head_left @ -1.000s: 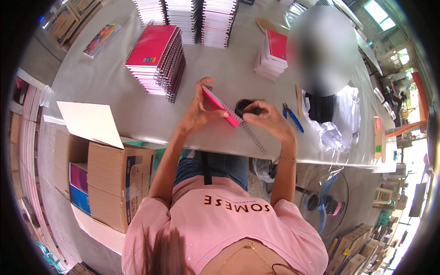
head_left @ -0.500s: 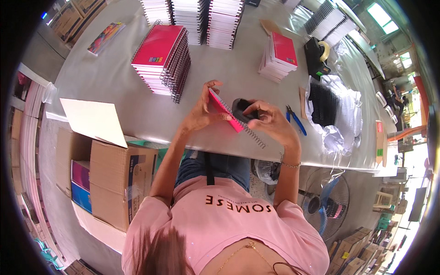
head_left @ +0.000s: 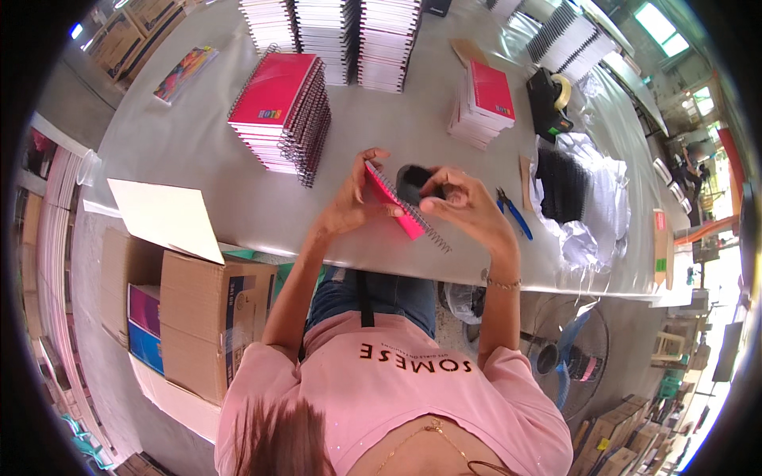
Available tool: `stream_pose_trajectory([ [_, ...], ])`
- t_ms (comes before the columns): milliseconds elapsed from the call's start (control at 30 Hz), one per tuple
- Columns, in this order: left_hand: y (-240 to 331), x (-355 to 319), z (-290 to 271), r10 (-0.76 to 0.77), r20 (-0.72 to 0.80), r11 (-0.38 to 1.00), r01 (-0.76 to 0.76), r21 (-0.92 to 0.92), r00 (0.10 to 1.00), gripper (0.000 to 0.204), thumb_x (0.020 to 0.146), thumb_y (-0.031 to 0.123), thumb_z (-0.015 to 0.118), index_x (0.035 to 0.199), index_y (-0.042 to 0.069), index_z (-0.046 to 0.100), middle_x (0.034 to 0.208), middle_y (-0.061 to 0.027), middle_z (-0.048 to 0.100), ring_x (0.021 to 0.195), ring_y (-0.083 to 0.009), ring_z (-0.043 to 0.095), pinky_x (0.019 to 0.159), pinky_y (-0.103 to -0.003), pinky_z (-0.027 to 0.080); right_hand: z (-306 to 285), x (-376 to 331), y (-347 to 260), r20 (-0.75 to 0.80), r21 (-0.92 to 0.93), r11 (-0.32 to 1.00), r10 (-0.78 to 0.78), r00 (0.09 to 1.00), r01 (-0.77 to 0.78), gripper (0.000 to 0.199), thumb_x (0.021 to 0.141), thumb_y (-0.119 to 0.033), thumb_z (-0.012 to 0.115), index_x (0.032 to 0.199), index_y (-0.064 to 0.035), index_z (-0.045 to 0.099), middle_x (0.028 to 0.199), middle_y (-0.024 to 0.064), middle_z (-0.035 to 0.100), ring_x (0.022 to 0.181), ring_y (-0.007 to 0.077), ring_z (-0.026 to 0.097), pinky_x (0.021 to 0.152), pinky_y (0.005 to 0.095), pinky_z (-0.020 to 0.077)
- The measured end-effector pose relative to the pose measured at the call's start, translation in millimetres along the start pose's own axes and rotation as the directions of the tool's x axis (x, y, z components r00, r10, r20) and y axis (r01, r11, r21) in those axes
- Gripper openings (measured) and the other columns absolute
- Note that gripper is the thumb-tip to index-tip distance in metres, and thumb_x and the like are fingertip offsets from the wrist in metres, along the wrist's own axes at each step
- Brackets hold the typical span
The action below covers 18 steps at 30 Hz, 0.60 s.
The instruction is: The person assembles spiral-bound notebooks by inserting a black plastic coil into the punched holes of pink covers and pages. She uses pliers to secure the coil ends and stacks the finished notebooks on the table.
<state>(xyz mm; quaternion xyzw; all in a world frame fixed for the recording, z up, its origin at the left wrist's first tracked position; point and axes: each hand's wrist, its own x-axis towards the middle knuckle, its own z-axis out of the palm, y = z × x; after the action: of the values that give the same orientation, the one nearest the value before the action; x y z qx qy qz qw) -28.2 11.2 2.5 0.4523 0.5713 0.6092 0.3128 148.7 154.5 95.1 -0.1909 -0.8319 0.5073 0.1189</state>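
My left hand (head_left: 353, 198) grips a red notebook (head_left: 394, 208), held tilted on edge over the near part of the table. A metal spiral coil (head_left: 435, 236) runs along the notebook's edge, its free end sticking out past the lower corner toward me. My right hand (head_left: 464, 202) has its fingers curled at a dark, hollow, ring-shaped piece (head_left: 409, 184), which sits against or very close to the coil. Whether the ring touches the coil I cannot tell. To the right lie blue-handled pliers (head_left: 516, 214).
Stacked red spiral notebooks (head_left: 274, 95) stand ahead on the left, red-covered books (head_left: 486, 91) on the right. Black coils (head_left: 562, 182) lie on white wrapping beside a tape dispenser (head_left: 548, 99). An open cardboard box (head_left: 194, 325) is at my left, a fan (head_left: 567, 357) below right.
The coil's protruding end looks slightly shorter. My right fingers have shifted a little on the ring piece; my left hand still grips the notebook. The whole view has shifted slightly.
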Motion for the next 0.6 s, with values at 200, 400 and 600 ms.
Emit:
stream_pose_trajectory([
  [200,3,0,0,-0.021,-0.020,1.000,0.020,-0.020,1.000,0.100,0.060,0.027,0.095,0.140,0.014,0.037,0.130,-0.0060,0.044,0.123,-0.0233,0.041,0.104,-0.038,0.036,2,6,-1,0.071,0.054,0.998,0.027,0.997,-0.031,0.033,0.082,-0.026,0.083,0.093,0.0007,0.066,0.097,-0.0016,0.054,0.075,0.0021,0.050,0.063,0.0205,0.0399],
  [400,6,-1,10,-0.002,-0.039,1.000,0.002,-0.003,0.999,0.089,0.069,0.026,0.091,0.138,0.013,0.038,0.128,-0.0064,0.043,0.107,-0.0166,0.049,0.095,-0.032,0.041,19,20,46,-0.218,0.059,0.998,-0.016,0.976,0.030,0.037,0.081,-0.032,0.082,0.099,-0.0030,0.068,0.098,0.0055,0.059,0.081,0.0114,0.057,0.072,0.0263,0.0459],
  [600,13,-12,34,-0.052,-0.266,0.999,0.049,-0.016,0.963,0.056,0.092,0.022,0.071,0.135,0.008,0.039,0.122,-0.0055,0.045,0.094,-0.0117,0.049,0.086,-0.027,0.043,-3,0,73,-0.617,-0.105,0.993,-0.028,0.787,-0.047,0.051,0.085,-0.036,0.076,0.125,-0.0084,0.060,0.121,0.0159,0.059,0.115,0.0280,0.056,0.099,0.0371,0.0418],
])
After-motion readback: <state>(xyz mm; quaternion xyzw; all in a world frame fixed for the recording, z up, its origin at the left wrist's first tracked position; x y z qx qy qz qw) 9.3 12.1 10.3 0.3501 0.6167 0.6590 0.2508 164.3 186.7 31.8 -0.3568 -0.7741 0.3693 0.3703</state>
